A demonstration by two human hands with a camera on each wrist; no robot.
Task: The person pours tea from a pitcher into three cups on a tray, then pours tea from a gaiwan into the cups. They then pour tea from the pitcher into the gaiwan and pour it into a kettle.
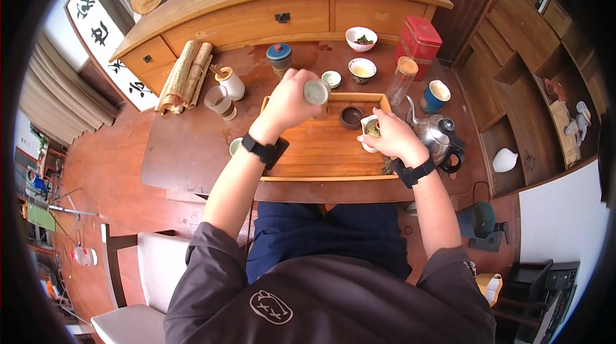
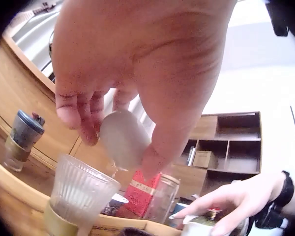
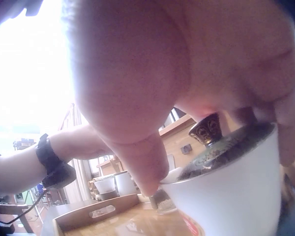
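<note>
Above the wooden tray (image 1: 301, 151), my left hand (image 1: 290, 105) pinches a small pale cup (image 2: 122, 140) between thumb and fingers. The cup is tilted over a ribbed glass with a tan band (image 2: 81, 189), and a little liquid shows at its lip. My right hand (image 1: 396, 138) holds a white lidded bowl (image 3: 236, 196) at the tray's right side, thumb and fingers on opposite sides of its rim. The bowl's patterned lid (image 3: 226, 152) sits slightly tilted, its dark knob (image 3: 206, 129) under the hand. A dark small cup (image 1: 351, 117) stands between the hands.
A steel kettle (image 1: 437, 135) stands right of the tray, near a blue canister (image 1: 436, 96) and a glass jar (image 1: 402, 81). Behind are a red tin (image 1: 420, 45) and bowls (image 1: 362, 70). To the left stand another glass (image 1: 221, 103), a white pot (image 1: 230, 83) and bamboo rolls (image 1: 186, 77).
</note>
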